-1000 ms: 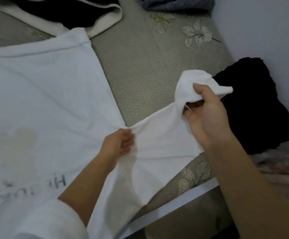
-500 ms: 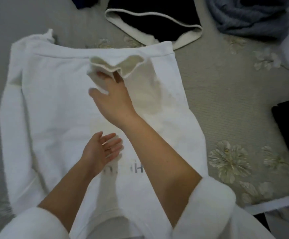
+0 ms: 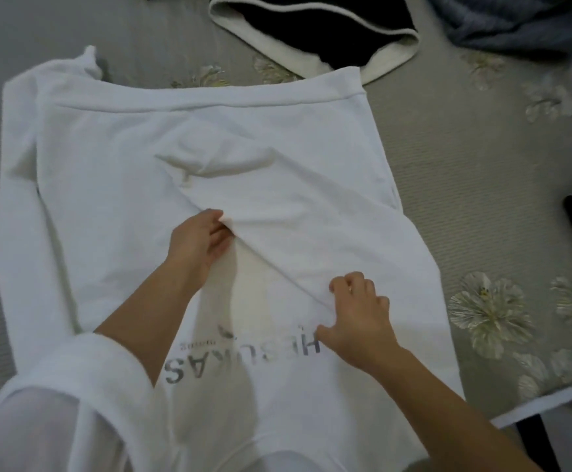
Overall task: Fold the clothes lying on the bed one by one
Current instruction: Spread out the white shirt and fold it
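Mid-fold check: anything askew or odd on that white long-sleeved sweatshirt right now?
On the white long-sleeved sweatshirt, the folded-over sleeve lies diagonally, its cuff crumpled. A faint yellowish patch shows mid-body, possibly a stain or show-through print.

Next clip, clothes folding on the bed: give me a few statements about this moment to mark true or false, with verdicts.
1. The left hand and right hand both grip the white sweatshirt. True.
2. One sleeve lies folded across its body. True.
3. The sweatshirt is folded into a small square. False: it lies spread out.
4. The black garment is in the person's hands. False: it lies untouched beyond the sweatshirt.
5. The bed cover is plain blue. False: grey with flowers.
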